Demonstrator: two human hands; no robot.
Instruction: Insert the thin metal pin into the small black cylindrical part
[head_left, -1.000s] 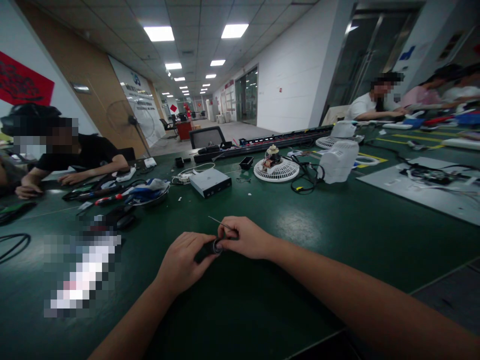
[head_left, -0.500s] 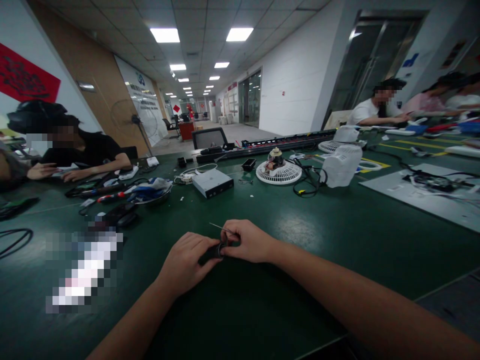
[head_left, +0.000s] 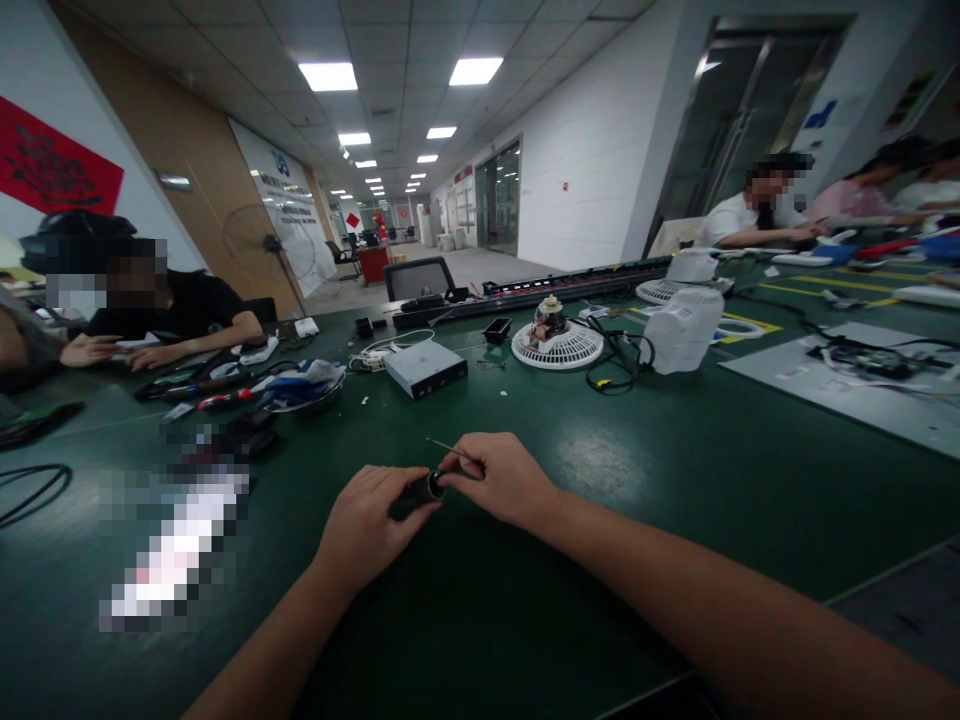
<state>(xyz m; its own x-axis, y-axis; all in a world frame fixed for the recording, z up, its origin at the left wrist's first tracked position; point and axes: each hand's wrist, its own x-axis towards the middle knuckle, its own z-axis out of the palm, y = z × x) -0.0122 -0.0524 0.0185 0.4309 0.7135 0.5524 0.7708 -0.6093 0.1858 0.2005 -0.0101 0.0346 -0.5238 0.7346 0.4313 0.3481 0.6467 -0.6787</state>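
1 pc dark tube [head_left: 433, 487], btwn hands over green table [head_left: 480, 620]: L hand [head_left: 362, 522] pinches body, R hand [head_left: 504, 480] grips thin rod [head_left: 450, 449] nr open end; best held steady, rod tip clear.

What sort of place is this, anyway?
Maybe a workshop in an office-like room: a big green table holds a round white grille and a silver box, and a person in black sits at it.
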